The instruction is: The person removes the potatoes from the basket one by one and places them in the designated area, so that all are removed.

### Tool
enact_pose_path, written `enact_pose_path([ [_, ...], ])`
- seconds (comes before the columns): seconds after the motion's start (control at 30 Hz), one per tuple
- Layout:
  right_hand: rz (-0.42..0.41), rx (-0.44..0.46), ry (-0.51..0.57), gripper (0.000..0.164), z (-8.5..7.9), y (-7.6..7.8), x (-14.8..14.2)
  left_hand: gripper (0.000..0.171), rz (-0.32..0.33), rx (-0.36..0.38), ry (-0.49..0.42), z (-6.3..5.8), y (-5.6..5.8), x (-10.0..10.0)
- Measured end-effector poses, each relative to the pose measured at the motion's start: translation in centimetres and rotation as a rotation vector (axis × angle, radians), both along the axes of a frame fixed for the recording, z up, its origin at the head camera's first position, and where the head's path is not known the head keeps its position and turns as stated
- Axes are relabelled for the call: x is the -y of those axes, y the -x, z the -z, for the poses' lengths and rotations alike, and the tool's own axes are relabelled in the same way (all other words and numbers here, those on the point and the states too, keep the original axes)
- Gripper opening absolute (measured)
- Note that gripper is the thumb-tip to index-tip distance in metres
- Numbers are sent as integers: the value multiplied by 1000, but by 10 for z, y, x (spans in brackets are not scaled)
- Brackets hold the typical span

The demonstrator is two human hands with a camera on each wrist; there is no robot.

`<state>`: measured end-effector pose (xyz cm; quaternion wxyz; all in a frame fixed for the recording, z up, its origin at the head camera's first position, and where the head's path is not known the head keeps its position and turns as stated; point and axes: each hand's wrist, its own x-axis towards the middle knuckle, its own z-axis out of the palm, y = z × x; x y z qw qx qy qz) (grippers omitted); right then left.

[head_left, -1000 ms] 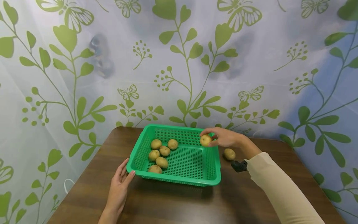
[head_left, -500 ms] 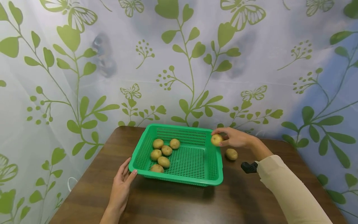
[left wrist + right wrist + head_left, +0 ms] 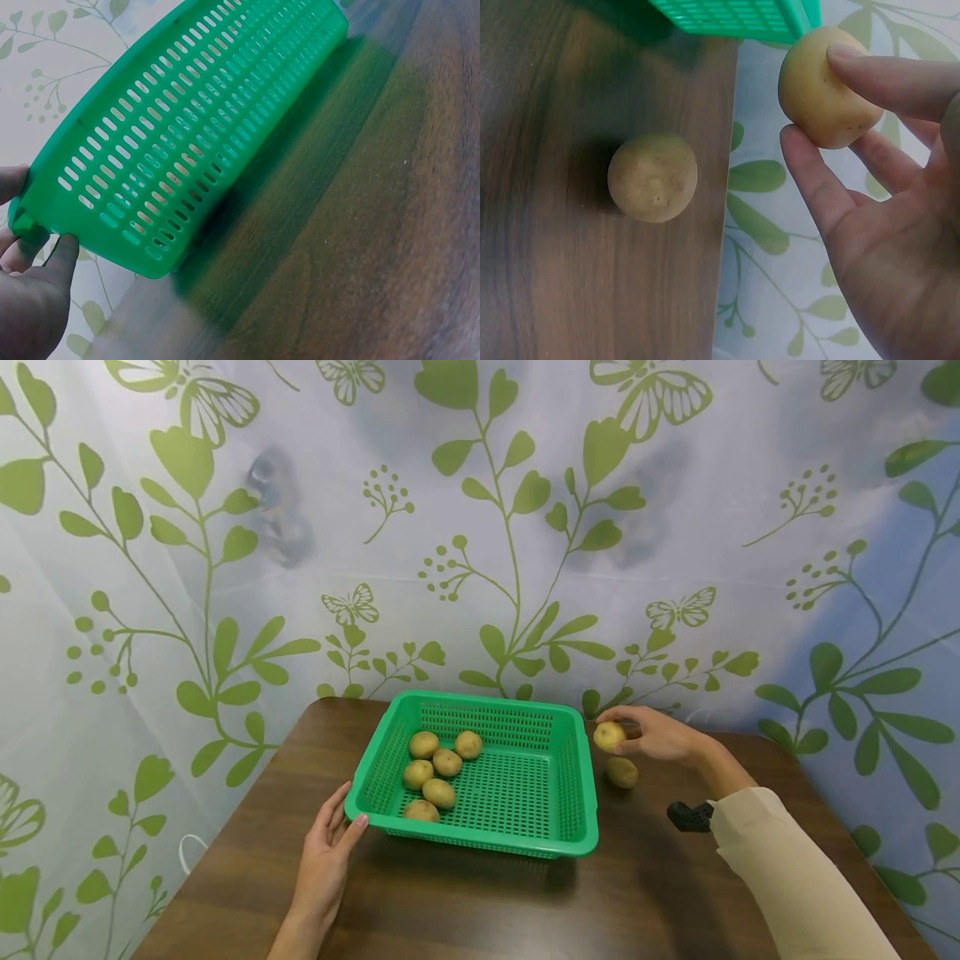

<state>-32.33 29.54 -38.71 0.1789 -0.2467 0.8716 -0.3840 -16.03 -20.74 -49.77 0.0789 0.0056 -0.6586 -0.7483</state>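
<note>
A green plastic basket [image 3: 480,838] with slotted walls stands on the table, several potatoes [image 3: 439,793] grouped in its left half. My left hand [image 3: 324,864] grips its near left corner; the left wrist view shows thumb and fingers on either side of the rim [image 3: 45,195]. Between thumb and fingertips, my right hand [image 3: 662,737] holds a yellow potato [image 3: 608,737] in the air just outside the basket's right wall. Another potato [image 3: 621,772] rests on the table below that hand, and the right wrist view shows this loose potato [image 3: 653,178] apart from the held one.
The brown wooden table [image 3: 465,910] ends at the back against a pale curtain [image 3: 337,527] printed with green leaves and butterflies. A black device [image 3: 690,817] sits at the right sleeve's cuff. A white cord [image 3: 183,852] shows beyond the table's left edge.
My right hand has carried its potato rightward, from over the basket's inside to beyond its right wall. The left hand has kept its grip on the corner.
</note>
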Motion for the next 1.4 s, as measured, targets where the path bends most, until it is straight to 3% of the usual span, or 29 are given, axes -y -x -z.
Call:
enact_pose_path([
  [0.47,25,-77,-4,47,9,-7,-24,64,-14,-13,2,0,-2,-2],
  [0.97,141,-184,-71,50,51,-19,-68,63,-11,-16,0,2,-1,-1],
  [1.2,239,-185,-91,52,74,-21,-75,64,-15,-17,-1,1,0,0],
  [1.4,302,-199,-113,53,84,-25,-74,64,-17,-4,-6,1,0,-1],
])
